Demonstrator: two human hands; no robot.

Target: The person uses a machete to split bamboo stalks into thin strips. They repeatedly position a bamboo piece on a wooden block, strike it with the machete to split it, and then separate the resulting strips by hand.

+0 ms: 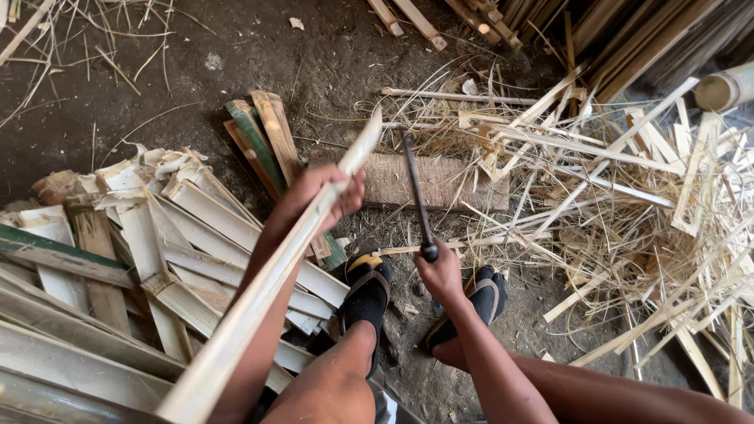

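Beside the stacked slats, the left hand is wrapped tight round a long bamboo strip, angling it up so its tip meets the blade. Rightward, the right hand grips a knife upright. Shavings pile beyond.

Two hands, two sandalled feet, one blade, one held bamboo slat, perhaps twenty stacked slats.
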